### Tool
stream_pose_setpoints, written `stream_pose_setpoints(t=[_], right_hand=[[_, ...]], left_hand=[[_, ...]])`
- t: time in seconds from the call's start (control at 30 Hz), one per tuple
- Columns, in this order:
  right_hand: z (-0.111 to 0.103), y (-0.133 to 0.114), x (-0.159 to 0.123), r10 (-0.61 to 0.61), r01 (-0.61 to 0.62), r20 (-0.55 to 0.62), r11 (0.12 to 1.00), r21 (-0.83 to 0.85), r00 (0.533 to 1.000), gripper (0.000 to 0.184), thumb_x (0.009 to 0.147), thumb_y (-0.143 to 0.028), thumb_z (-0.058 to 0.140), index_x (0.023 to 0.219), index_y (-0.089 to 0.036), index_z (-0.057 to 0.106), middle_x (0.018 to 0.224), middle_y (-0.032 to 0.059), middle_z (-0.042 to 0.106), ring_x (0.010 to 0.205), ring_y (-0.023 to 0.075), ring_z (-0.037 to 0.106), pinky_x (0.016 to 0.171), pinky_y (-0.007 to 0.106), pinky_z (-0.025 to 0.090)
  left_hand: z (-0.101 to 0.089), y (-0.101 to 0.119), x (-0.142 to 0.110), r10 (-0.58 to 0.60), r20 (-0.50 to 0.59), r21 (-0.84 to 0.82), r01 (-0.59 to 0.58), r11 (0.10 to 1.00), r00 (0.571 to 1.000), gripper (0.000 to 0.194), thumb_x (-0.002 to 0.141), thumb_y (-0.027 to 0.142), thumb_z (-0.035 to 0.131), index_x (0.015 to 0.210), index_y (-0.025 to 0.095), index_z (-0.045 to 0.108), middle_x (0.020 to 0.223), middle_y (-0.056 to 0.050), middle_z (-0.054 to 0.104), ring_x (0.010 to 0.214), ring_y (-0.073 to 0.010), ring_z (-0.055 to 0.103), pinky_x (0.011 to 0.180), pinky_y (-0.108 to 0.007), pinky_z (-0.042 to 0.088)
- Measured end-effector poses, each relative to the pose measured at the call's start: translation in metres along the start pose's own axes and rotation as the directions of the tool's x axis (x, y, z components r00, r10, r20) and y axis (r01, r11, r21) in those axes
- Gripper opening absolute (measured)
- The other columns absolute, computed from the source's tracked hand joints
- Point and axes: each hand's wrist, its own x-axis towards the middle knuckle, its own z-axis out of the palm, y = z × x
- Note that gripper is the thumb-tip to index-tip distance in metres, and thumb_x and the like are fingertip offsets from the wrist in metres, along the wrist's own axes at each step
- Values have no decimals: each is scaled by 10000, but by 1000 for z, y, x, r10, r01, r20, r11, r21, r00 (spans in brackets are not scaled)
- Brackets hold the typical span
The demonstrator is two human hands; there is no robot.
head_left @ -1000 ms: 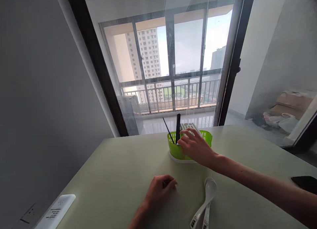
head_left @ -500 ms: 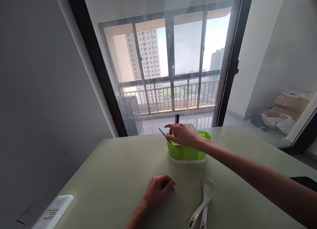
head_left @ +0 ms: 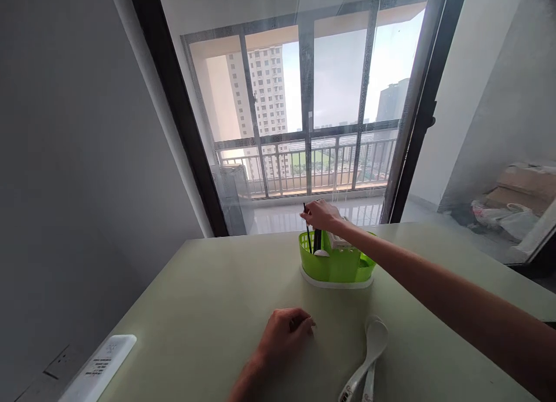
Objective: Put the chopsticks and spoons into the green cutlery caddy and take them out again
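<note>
My right hand (head_left: pixel 320 215) reaches over a green cutlery caddy (head_left: pixel 328 269) with a white base. Its thumb and fingers are closed on the upper end of a black chopstick (head_left: pixel 308 240), whose lower end is inside the caddy's left part. More black chopsticks (head_left: pixel 317 241) stand bunched beside it, partly behind the hand. At their foot lies a small white rounded piece (head_left: pixel 322 253). My left hand (head_left: pixel 286 335) rests on the table with its fingers curled in and nothing visible in them. Two white spoons (head_left: pixel 376 339) lie crossed, right of the left hand.
The pale green table (head_left: pixel 208 309) ends before a glass door with a dark frame (head_left: pixel 182 112). A white power strip (head_left: pixel 102 364) lies at its left edge. A white slotted part (head_left: pixel 341 241) sits in the caddy. Boxes and bags (head_left: pixel 512 208) stand beyond on the right.
My right hand moved left over the caddy to the leaning chopstick, closed on it and brought it nearly upright. My left hand stays curled on the table. The view shifted slightly.
</note>
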Motion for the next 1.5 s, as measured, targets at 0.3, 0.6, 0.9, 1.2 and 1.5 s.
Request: stream_pose_setpoints(t=[0.3,0.6,0.9,1.2,1.5], right_hand=[[-12,-4,-27,-76,65,-169,995,-72,983,463,999,-202,488,1449,-160,389,918,109,762,858,256,726,726,311,449],[-29,-2,-101,-409,423,-116,894,148,905,230,997,-314,496,1144,-273,668,801,-31,760,633,132,644,607,240,371],[2,54,-193,-477,453,218,878,155,851,178,941,-252,534,921,-270,710,842,13,774,717,178,705,610,271,386],[75,97,-214,-11,-58,389,984,166,921,292,942,-365,533,1180,-202,577,759,42,787,653,232,738,549,277,396],[110,107,-228,57,-307,460,816,490,886,353,938,-462,476,1193,-219,492,630,-26,731,360,138,607,368,216,407]], left_hand=[[1,-5,1,-2,-6,-1,2,1000,1000,257,901,328,582,842,168,774,739,-17,753,615,-115,569,594,-213,403],[-1,-1,1,2,5,3,-2,1000,1000,273,906,350,576,854,171,775,739,-8,744,629,-115,582,610,-211,415],[1,-6,2,16,3,5,-16,1000,1000,270,912,349,575,848,171,768,747,-8,749,640,-117,585,608,-210,416],[-2,0,2,1,8,15,-1,1000,1000,287,911,346,559,843,165,772,752,-13,755,633,-117,583,629,-219,433],[0,-8,5,4,24,9,-4,1000,1000,284,922,363,562,860,176,766,768,-9,756,641,-117,584,623,-214,421]])
